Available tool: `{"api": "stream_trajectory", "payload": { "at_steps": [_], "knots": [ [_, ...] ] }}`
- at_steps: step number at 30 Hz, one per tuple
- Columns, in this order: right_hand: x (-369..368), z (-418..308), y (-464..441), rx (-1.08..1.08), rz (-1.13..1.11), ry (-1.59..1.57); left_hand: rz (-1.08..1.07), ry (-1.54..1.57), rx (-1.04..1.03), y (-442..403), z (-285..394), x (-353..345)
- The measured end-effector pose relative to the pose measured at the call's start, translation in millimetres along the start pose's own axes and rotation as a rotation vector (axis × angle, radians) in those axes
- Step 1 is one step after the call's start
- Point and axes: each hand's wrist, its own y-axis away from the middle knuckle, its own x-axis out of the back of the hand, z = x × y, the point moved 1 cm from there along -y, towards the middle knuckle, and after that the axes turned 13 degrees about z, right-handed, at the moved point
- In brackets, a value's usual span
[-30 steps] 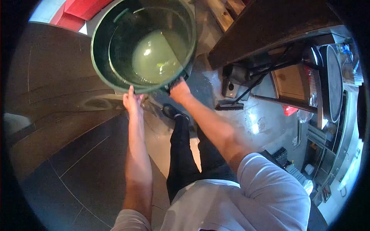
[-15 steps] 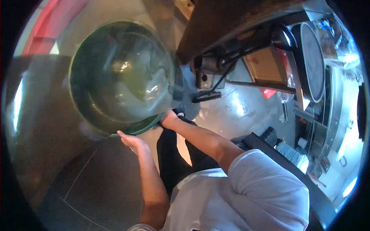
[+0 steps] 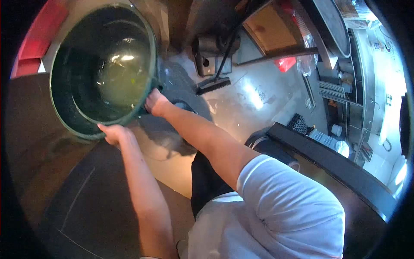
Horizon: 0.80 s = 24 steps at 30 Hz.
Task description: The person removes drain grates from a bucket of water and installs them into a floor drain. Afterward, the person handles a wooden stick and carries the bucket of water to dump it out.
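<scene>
A large, round, dark green bucket [image 3: 71,52] fills the upper left of the view. Its mouth faces me, and cloudy, yellow-green liquid [image 3: 120,80] shows inside. My left hand [image 3: 114,133] is closed on the near rim, with its thumb over the edge. At the rim's right side, beside a handle lug, my right hand [image 3: 156,102] grips the bucket; its fingers are partly hidden. The bucket's underside is out of sight.
A broom [image 3: 213,85] stands on the wet floor [image 3: 241,103] near a dark grey base [image 3: 207,54]. Metal shelving [image 3: 362,77] is on the right. A dark, long-edged surface [image 3: 327,164] lies by my right side. Something red [image 3: 36,34] is at upper left.
The bucket has moved left and tipped, so the liquid, spread wide before, now sits deeper inside. Both hands moved left with it, and my arms reach further out. The view shifted.
</scene>
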Motion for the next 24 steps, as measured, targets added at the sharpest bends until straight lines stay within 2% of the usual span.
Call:
{"api": "stream_trajectory", "payload": {
  "at_steps": [3,4,5,6,9,14,17,19,20,24],
  "knots": [
    [-17.6,-8.2,-1.3,-0.051,-0.052,-0.019,0.041,0.127,-0.026,-33.8,-27.1,-20.1],
    [-56.5,-18.1,-10.8,-0.095,0.051,0.095,-0.025,0.141,0.033,-34.5,-29.9,-17.9],
    [-48.0,-26.2,-3.7,-0.143,0.039,0.118,-0.086,0.152,0.093,-34.2,-30.4,-11.5],
    [-63.7,-34.2,-7.5,-0.171,0.054,0.131,-0.142,0.143,0.033,-47.2,-40.2,-11.0],
    [-50.8,-39.6,23.3,-0.164,0.036,0.019,-0.264,0.119,-0.09,-88.7,-67.8,-5.0],
    [-79.2,-56.0,76.2,-0.177,0.1,0.016,-0.379,0.19,-0.118,-75.6,-107.3,31.1],
    [-80.4,-59.5,122.0,-0.16,0.134,0.006,-0.268,0.077,-0.181,-47.5,-135.2,73.6],
    [-95.2,-63.2,141.1,-0.165,0.175,0.06,-0.321,0.224,-0.176,-42.8,-161.8,86.7],
    [-90.1,-63.7,158.2,-0.157,0.184,0.085,-0.304,0.173,-0.155,-33.8,-166.9,100.6],
    [-116.2,-54.2,174.2,-0.09,0.036,-0.012,-0.302,0.037,-0.066,-10.0,-193.9,129.6]
  ]
}}
